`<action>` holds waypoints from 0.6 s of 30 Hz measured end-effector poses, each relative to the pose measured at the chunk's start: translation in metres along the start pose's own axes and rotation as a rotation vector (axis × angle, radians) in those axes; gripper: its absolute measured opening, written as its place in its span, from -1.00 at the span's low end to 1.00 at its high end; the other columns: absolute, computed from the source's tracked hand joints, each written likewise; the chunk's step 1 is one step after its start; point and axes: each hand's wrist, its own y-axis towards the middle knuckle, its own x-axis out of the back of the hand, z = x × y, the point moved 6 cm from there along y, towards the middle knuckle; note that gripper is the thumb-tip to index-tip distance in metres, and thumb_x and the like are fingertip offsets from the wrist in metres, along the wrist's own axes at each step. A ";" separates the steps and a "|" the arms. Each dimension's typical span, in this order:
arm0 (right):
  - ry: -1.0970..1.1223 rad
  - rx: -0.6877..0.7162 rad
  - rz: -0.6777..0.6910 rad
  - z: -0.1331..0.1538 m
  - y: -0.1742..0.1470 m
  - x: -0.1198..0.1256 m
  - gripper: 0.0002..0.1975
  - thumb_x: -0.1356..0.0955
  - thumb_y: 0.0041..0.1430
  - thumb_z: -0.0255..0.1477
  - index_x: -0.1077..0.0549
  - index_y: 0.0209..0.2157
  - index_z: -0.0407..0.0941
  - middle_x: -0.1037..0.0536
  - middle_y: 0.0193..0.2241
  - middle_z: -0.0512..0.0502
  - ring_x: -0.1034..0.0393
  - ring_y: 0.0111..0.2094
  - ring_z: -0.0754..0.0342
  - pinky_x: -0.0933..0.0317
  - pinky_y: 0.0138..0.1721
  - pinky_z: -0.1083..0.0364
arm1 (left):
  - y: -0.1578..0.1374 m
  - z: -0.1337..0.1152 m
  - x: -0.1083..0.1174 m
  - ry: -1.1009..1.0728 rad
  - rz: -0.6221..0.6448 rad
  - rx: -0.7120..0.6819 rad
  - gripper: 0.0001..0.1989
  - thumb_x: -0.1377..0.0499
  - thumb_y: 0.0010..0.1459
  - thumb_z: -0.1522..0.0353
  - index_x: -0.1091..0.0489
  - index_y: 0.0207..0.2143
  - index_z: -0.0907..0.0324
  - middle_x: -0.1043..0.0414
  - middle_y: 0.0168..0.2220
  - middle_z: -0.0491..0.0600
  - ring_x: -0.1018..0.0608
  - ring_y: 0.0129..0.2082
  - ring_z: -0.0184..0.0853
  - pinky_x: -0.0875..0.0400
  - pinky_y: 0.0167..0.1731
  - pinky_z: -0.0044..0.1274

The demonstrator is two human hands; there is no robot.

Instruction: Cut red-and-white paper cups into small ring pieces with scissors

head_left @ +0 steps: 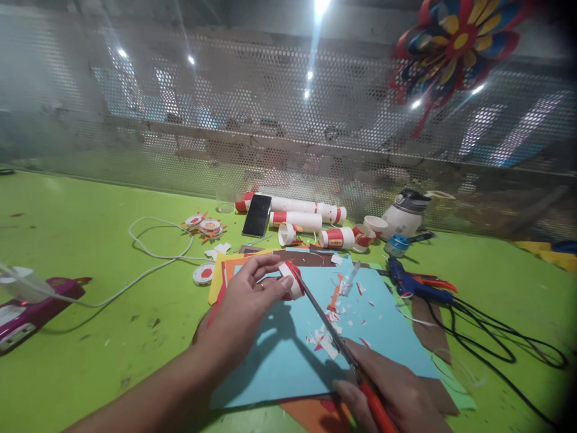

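Between the fingers and thumb of my left hand (252, 294) is a small red and white paper cup piece (294, 281). My right hand (392, 385) grips a pair of scissors (331, 328) by the red handles. The scissors' blade tips meet the red edge of the cup piece; whether they cut into it I cannot tell. Below both hands lies a light blue paper sheet (279, 355), strewn with red and white paper scraps (327, 343) and an orange strip (335, 294). Part of the right hand's grip is hidden behind the handles.
At the back stand stacked paper cups (293, 221), a phone (257, 215) and a white kettle-like jug (404, 213). A blue glue gun (412, 282) with black cable lies right. A purple power strip (40, 307) with a white cable (135, 282) is left, near round paper ornaments (210, 228).
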 end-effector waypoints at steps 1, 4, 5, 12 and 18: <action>0.008 -0.004 0.001 -0.001 0.000 -0.001 -0.81 -0.29 0.24 -0.43 -0.38 -0.11 -0.07 -0.57 -0.43 0.06 -0.47 -0.46 0.15 -0.33 -0.43 0.20 | 0.000 0.000 0.000 0.005 -0.003 -0.004 -0.55 -0.30 0.03 0.25 -0.28 -0.05 0.18 -0.38 0.00 0.11 -0.53 -0.15 -0.23 -0.40 -0.15 -0.38; 0.011 -0.019 -0.020 -0.003 -0.001 -0.001 -0.81 -0.29 0.24 -0.40 -0.38 -0.10 -0.05 -0.56 -0.44 0.06 -0.47 -0.46 0.14 -0.33 -0.44 0.20 | 0.001 -0.001 0.001 0.016 -0.010 -0.016 -0.57 -0.30 0.03 0.26 -0.29 -0.06 0.17 -0.38 0.00 0.10 -0.50 -0.08 -0.20 -0.40 -0.13 -0.38; 0.010 -0.022 -0.029 -0.003 -0.001 0.000 -0.82 -0.29 0.24 -0.40 -0.38 -0.11 -0.05 -0.55 -0.44 0.06 -0.47 -0.46 0.14 -0.33 -0.44 0.20 | 0.001 -0.002 0.001 0.014 -0.013 -0.019 -0.57 -0.30 0.03 0.27 -0.29 -0.07 0.17 -0.38 0.00 0.10 -0.48 -0.06 -0.18 -0.39 -0.12 -0.38; 0.061 -0.068 -0.010 -0.001 0.002 0.002 -0.82 -0.30 0.21 -0.41 -0.36 -0.13 -0.01 -0.56 -0.38 0.07 -0.48 -0.42 0.14 -0.34 -0.41 0.20 | 0.002 -0.003 -0.001 -0.004 -0.015 -0.040 -0.56 -0.31 0.03 0.31 -0.26 -0.06 0.16 -0.38 -0.05 0.06 -0.46 -0.04 -0.22 -0.39 -0.12 -0.42; 0.058 -0.054 0.014 -0.001 0.002 0.001 -0.86 -0.28 0.23 -0.42 -0.37 -0.16 -0.02 -0.55 -0.40 0.06 -0.47 -0.42 0.14 -0.34 -0.40 0.20 | 0.000 -0.004 -0.003 -0.043 -0.008 -0.021 -0.53 -0.33 -0.01 0.32 -0.25 -0.07 0.18 -0.37 -0.05 0.03 -0.52 -0.16 -0.31 -0.42 -0.20 -0.48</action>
